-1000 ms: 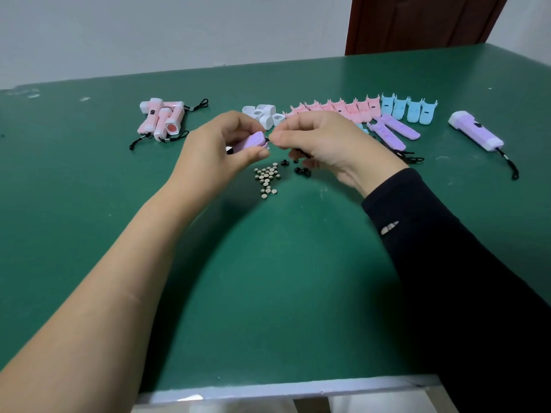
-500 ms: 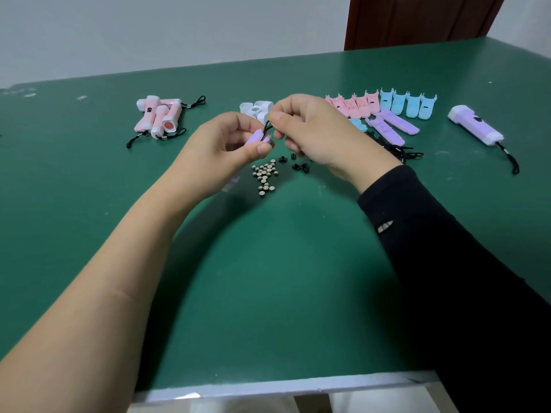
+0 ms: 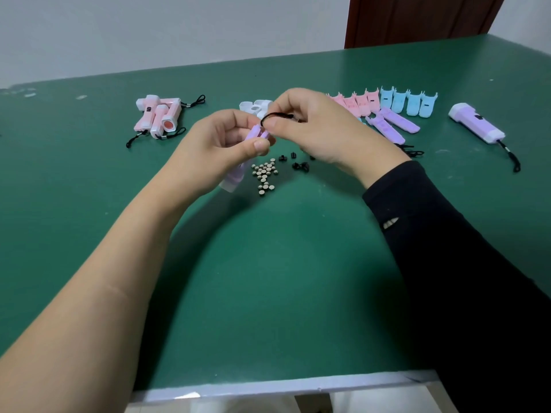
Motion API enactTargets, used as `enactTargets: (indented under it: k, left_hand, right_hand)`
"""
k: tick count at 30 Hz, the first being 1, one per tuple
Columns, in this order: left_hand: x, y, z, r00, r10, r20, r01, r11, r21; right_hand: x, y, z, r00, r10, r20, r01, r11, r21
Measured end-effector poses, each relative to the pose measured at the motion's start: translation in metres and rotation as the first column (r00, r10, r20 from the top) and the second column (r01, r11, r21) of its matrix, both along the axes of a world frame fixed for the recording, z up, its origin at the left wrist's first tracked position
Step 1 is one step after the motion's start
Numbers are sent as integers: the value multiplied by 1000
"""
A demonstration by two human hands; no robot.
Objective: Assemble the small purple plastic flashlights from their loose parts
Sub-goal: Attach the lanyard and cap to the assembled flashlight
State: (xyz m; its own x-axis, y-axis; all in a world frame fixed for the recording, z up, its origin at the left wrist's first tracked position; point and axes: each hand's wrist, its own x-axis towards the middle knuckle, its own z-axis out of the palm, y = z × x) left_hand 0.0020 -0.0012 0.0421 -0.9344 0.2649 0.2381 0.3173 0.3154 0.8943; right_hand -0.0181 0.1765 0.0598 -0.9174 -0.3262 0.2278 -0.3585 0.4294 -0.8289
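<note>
My left hand (image 3: pixel 214 150) grips a purple flashlight body (image 3: pixel 235 174), white head end down and tail end up between thumb and fingers. My right hand (image 3: pixel 316 126) pinches a black lanyard cord (image 3: pixel 275 117) that loops just above the body's tail end. Both hands hover over the green table (image 3: pixel 268 278). Two loose purple shell halves (image 3: pixel 393 126) lie behind my right hand. A finished purple flashlight (image 3: pixel 477 126) with its cord lies at the far right.
Several small button cells (image 3: pixel 264 174) and black switch parts (image 3: pixel 298 162) lie under the hands. White heads (image 3: pixel 253 107), pink shells (image 3: pixel 354 102) and blue shells (image 3: pixel 408 102) sit in a row behind. Finished pink flashlights (image 3: pixel 158 116) lie at the back left.
My left hand has tilted the purple body upright, its head now showing below the palm. My right hand has lifted the black cord into a loop above the tail end.
</note>
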Motion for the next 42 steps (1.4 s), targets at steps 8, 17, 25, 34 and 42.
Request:
enactTargets:
  k: [8,17,25,34,42]
  left_hand:
    - [-1,1,0,994,111,-25,-112,992,-62]
    - [1,1,5,1000,-16,8,15,1000,18]
    - [1,-3,7,1000,6,-15,-6,1000,29]
    - [0,-7,7,998,62,-26,-60,996,68]
    - [-1,-5,7,997,71,-36,-68,994,82]
  right_hand:
    - [-4,-1,-6,985,-145,95,164,953,-254]
    - [-9,2,-7,898,-4,439,280,775,-566]
    - [-9,8,-6,938,41,345,129,881,-455]
    - [-6,5,-7,968,18,251,68,941,-330]
    - [-6,1,-9,981,-29,193,97,930,-354]
